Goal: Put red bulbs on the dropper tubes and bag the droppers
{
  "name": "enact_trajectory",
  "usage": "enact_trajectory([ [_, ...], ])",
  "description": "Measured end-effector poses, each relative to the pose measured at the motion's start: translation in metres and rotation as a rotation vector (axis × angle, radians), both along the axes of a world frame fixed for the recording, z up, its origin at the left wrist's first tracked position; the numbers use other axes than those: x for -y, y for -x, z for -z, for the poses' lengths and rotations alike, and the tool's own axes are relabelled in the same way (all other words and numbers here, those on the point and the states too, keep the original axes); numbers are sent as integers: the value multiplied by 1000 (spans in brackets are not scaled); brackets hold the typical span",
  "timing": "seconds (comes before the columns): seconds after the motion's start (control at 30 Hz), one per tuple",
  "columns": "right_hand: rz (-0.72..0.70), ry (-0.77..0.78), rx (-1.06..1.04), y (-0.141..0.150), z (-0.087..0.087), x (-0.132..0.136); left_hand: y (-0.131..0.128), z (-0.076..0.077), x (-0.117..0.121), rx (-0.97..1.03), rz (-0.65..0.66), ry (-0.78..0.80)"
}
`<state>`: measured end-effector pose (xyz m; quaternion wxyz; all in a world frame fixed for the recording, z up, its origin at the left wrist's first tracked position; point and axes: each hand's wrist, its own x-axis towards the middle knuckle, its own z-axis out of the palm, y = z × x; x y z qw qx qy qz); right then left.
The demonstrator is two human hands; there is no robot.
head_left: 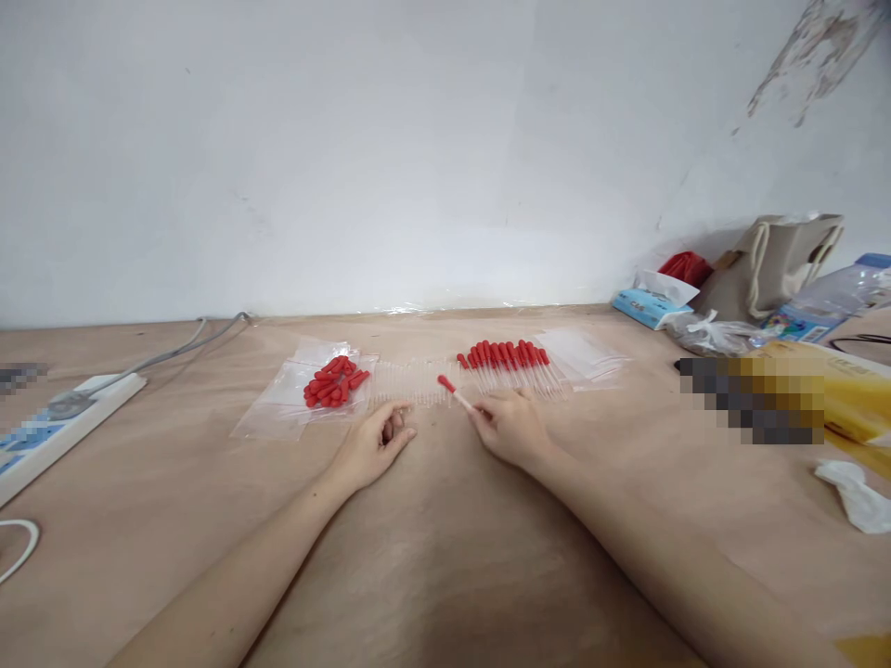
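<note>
My right hand (513, 427) pinches a dropper (447, 383) by its thin clear tube, with the red rubber bulb pointing up and to the left. My left hand (376, 443) rests near the table, thumb apart from its curled fingers, and holds nothing visible. Just beyond it lies a row of clear thin tubes (410, 380). To the left, a pile of loose red rubber bulbs (332, 385) sits on a clear plastic bag (268, 408). Behind my right hand, several droppers with red bulbs (511, 354) lie side by side, bulbs toward the wall.
More clear bags (585, 357) lie right of the droppers. A power strip (76, 422) with a grey cable is at the left. On the right are a tissue pack (651, 304), a cloth bag (752, 269), a plastic bottle (835, 292), a yellow package (849, 390) and a crumpled tissue (859, 496).
</note>
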<state>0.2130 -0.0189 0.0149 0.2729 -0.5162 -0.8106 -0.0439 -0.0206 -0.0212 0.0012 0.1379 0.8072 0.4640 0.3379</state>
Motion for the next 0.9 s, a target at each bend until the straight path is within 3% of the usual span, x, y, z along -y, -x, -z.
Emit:
enact_trajectory([
  [0.17,312,124,-106,0,-3,-29,-1,-4,0,-80,46,8],
  [0.4,490,194,-45,20,-1,-52,-1,-7,3,-78,52,2],
  [0.67,526,262,-16,16,-2,-52,-2,-8,3,-76,58,18],
  [0.9,418,188,-52,25,-1,-49,-2,-9,3,-82,56,20],
])
